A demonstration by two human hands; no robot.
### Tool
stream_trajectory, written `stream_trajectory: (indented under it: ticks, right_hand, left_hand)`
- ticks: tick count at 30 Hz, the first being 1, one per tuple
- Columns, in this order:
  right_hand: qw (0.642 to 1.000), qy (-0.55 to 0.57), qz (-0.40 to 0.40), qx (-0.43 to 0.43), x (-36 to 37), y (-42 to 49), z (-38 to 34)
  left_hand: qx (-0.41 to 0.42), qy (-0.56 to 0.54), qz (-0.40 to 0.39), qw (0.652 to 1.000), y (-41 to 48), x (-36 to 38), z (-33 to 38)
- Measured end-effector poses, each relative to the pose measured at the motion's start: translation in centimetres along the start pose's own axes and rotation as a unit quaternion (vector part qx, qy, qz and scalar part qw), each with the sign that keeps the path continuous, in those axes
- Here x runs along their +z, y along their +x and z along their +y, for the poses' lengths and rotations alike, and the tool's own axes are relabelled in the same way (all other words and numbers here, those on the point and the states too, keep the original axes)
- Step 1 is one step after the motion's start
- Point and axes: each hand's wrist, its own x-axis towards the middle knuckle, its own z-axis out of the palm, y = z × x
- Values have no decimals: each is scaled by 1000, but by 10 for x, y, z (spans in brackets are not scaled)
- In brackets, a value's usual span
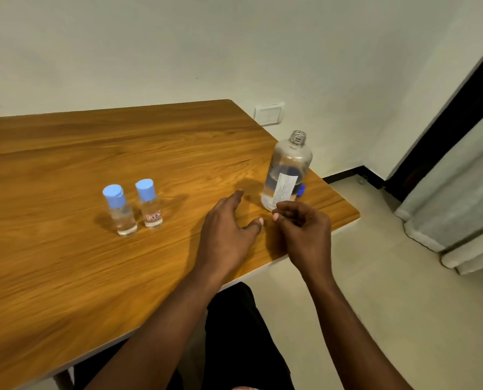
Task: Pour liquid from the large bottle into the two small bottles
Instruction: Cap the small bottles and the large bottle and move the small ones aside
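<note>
Looking down through the head camera, I see a wooden table filling most of the view, its right edge running diagonally towards me.

Both forearms reach in from below. The left hand hovers low over the wood, palm down, fingers spread and relaxed, holding nothing. The right hand hangs just beside it with the fingers loosely curled. I see nothing in them, and the fingertips sit close to the base of the large bottle without clearly touching it.

That clear bottle stands upright near the table's right edge, about half full, with a white label facing me. Its threaded neck is bare, so I judge it is ready to pour and that the right hand is placed to take it.

The two small bottles stand upright, close together, well to the left. The left small bottle is plain and the right small bottle has a red and blue label. Both are still capped in blue, so I judge nothing can go in until those come off. A loose blue cap lies behind the large bottle, partly hidden by it.

Around this are a grey curtain at far right and a white wall socket beyond the table. Nothing lies between the large bottle and the small ones but bare wood and the left hand.
</note>
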Motion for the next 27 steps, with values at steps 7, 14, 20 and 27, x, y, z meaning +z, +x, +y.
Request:
stream_trajectory:
  ticks: [7, 14, 20, 27]
  right_hand:
    - [994, -42, 104, 6, -24, 37, 12]
    - [990, -113, 89, 1, -21, 64, 16]
    - [981, -187, 51, -19, -14, 77, 17]
    - [984, -171, 41, -33, -9, 79, 13]
  left_hand:
    - [20, -16, -5, 1000, 21, 32, 14]
    - [38, -42, -10, 998, 37, 47, 24]
    - [43, -54, -4, 998, 44, 50, 25]
    - [40, -65, -2, 997, 40, 40, 18]
